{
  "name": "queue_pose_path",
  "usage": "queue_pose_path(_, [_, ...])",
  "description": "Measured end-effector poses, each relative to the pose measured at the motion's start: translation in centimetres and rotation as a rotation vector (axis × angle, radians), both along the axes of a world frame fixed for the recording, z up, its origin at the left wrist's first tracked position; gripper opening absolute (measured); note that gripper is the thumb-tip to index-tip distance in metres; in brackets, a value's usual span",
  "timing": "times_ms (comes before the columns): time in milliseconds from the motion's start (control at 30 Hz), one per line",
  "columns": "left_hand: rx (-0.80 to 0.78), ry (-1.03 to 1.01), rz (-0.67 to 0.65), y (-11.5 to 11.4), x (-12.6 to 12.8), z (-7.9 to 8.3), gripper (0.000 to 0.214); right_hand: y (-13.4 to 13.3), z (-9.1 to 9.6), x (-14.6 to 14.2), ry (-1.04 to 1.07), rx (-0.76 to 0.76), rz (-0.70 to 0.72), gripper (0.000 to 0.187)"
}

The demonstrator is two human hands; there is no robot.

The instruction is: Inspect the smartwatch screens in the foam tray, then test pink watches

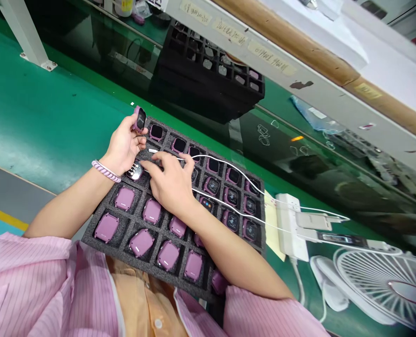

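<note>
My left hand (123, 144) pinches a small purple smartwatch body (140, 119) at its far-left side, the dark screen turned to the right. My right hand (173, 180) is over the black foam tray (118, 246), palm down with its fingers apart. A white cable (225, 164) runs beneath or beside its fingers, its white end (152, 150) showing past them; the exact contact is hidden. Near the right thumb lies a watch with a bright, shiny face (135, 171). Purple watch bodies (152, 210) fill many tray cells, some with backs up, others with dark screens up.
A white power strip (288, 227) with plugged-in chargers stands right of the tray, beside a white fan (387, 285). Behind, another black tray (208, 89) holds small parts beneath a shelf edge (243, 42). A metal leg (27, 35) rises at the upper left.
</note>
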State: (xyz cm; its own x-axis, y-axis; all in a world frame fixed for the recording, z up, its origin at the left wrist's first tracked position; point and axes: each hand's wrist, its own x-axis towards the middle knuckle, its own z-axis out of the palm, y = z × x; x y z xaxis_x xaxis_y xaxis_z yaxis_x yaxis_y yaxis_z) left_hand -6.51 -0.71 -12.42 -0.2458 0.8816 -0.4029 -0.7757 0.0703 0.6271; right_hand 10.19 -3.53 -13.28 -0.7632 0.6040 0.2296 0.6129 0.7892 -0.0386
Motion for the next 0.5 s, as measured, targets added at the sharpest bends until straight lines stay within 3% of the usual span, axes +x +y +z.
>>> queue_pose_path(133, [0.019,-0.006,0.005,0.1,-0.4,-0.1,0.019,0.1,0.2,-0.2,-0.032,-0.119,-0.081,0.021])
queue_pose_path(267, [0.02,-0.004,0.005,0.1,-0.6,-0.2,0.018,-0.1,0.2,-0.8,-0.078,-0.164,-0.096,0.019])
queue_pose_path(500, [0.006,0.005,0.01,0.1,-0.4,0.0,0.02,0.4,0.2,-1.1,0.05,-0.303,-0.157,0.014])
